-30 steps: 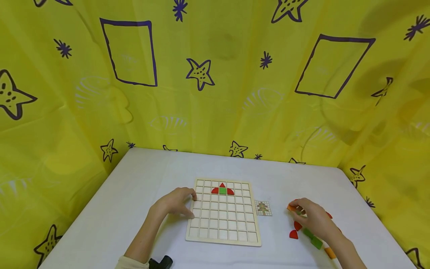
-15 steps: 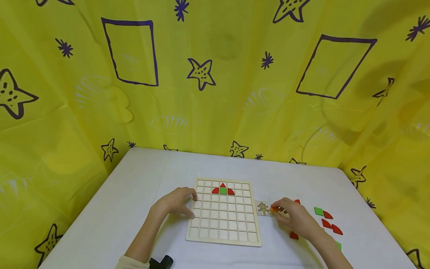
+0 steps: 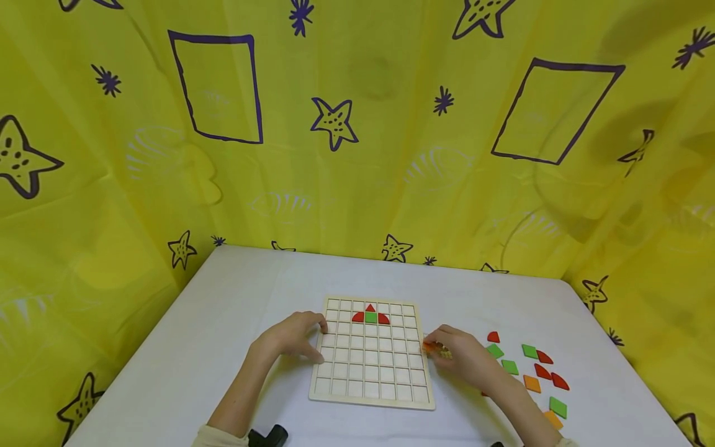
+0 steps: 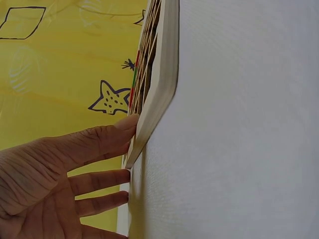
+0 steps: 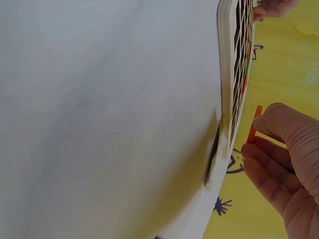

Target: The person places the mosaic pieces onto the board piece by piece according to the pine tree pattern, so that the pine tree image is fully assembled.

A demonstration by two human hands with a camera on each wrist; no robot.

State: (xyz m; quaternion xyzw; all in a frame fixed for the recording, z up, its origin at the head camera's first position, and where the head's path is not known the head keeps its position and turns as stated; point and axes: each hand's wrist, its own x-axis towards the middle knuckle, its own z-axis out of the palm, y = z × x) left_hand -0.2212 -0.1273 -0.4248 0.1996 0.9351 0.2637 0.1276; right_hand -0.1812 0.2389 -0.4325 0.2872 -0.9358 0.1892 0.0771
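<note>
Orange tile point(image 5: 254, 124) is pinched between thumb and fingers of the right hand point(image 3: 463, 358), near the board point(image 3: 355, 373); the left hand point(image 3: 292, 335), loosely spread, touches its left edge.

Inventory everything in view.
Backdrop: 1, yellow, background
Table: 1, white, foreground
Board: 1, beige, on table
Triangle: 1, red, on board
Square: 1, green, below triangle
Quarter-rounds: 2, red, flanking square
Card: 1, pale, beside board
Held piece: 1, orange, board's right edge
Loose pieces: 5 visible, red, right
Loose squares: 4, green, right
Loose tiles: 2, orange, right
Dark items: 2, black, bottom
Sleeves: 2, beige, bottom
Left hand: 1, board's left edge
Right hand: 1, holding piece
</note>
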